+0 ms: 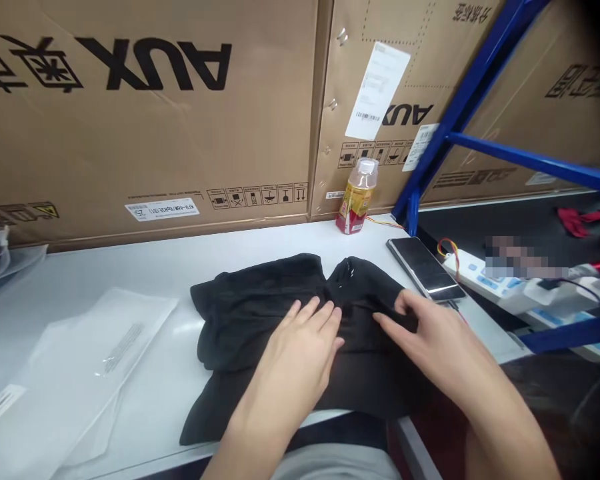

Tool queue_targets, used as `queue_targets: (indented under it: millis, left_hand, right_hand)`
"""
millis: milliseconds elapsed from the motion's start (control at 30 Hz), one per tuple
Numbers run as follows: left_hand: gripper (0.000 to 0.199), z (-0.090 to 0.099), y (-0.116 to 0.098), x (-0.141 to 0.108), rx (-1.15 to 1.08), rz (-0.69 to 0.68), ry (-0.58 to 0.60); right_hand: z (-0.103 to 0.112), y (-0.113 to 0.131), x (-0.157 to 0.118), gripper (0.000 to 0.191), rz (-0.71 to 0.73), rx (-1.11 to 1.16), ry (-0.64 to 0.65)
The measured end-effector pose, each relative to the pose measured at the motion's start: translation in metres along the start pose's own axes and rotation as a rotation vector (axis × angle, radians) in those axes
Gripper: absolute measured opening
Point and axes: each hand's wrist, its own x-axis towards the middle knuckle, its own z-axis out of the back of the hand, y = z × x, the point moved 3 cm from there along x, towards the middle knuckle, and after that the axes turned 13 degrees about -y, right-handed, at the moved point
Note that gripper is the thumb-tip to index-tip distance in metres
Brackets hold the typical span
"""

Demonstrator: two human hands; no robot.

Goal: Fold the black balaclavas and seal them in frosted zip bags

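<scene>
A black garment (260,300) lies partly folded on the white table, its collar opening near the top centre. My left hand (303,353) rests flat on the middle of the cloth, fingers stretched out. At the garment's right side, my right hand (430,333) has thumb and fingers around a raised fold of the black fabric. Translucent plastic bags (95,360) lie to the left of the garment.
A drink bottle (357,197) stands before large cardboard boxes (150,133). A phone (425,267) lies at the right edge of the white table (180,373). Beyond it are power strips (485,277) and a blue metal frame (460,113). Part of another person's hand shows at far right.
</scene>
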Motion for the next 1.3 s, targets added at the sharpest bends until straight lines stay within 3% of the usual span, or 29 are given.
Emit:
queue_targets:
  millis: [100, 167, 267, 333, 467, 567, 633, 700, 800, 900, 1067, 1167, 1300]
  left_hand:
    - [0.043, -0.008, -0.005, 0.002, 0.000, 0.004, -0.012]
    - [0.044, -0.004, 0.002, -0.005, 0.004, -0.006, -0.002]
    - [0.042, 0.014, 0.028, -0.025, 0.029, -0.020, 0.015]
    - [0.039, 0.027, 0.051, -0.041, 0.062, -0.020, -0.001]
    - [0.044, 0.044, 0.076, -0.060, 0.099, -0.007, -0.090]
    - [0.051, 0.046, 0.064, -0.055, 0.132, -0.038, -0.173]
    - [0.051, 0.042, 0.050, -0.048, 0.133, -0.097, -0.167]
    - [0.047, 0.036, 0.043, -0.043, 0.128, -0.121, -0.118]
    - [0.043, 0.024, 0.045, -0.044, 0.124, -0.090, -0.049]
    - [0.045, 0.018, 0.049, -0.048, 0.102, -0.073, -0.034]
    - [0.036, 0.021, 0.043, -0.046, 0.049, -0.076, -0.057]
    - [0.042, 0.032, 0.042, -0.046, 0.052, -0.112, -0.079]
    - [0.045, 0.043, 0.046, -0.050, 0.055, -0.096, -0.089]
  right_hand:
    - [0.001, 0.032, 0.000, 0.021, -0.033, 0.176, -0.157]
    - [-0.007, 0.055, -0.005, 0.028, 0.088, 0.344, -0.221]
    - [-0.030, 0.078, -0.021, 0.039, 0.358, 0.418, -0.074]
    - [-0.044, 0.081, -0.031, 0.040, 0.505, 0.401, 0.024]
    - [-0.049, 0.071, -0.037, 0.037, 0.606, 0.394, 0.118]
    - [-0.038, 0.069, -0.030, 0.035, 0.582, 0.484, 0.088]
    - [-0.030, 0.066, -0.022, 0.033, 0.467, 0.523, -0.021]
    - [-0.026, 0.059, -0.015, 0.025, 0.290, 0.421, -0.124]
    - [-0.031, 0.054, -0.011, 0.032, 0.145, 0.134, -0.114]
    - [-0.039, 0.066, -0.012, 0.034, 0.159, 0.066, -0.045]
    - [-0.040, 0.100, -0.009, 0.014, 0.107, 0.295, 0.039]
    - [-0.024, 0.103, 0.000, 0.017, 0.140, 0.300, -0.058]
    - [-0.001, 0.097, 0.006, 0.013, 0.188, 0.125, -0.207]
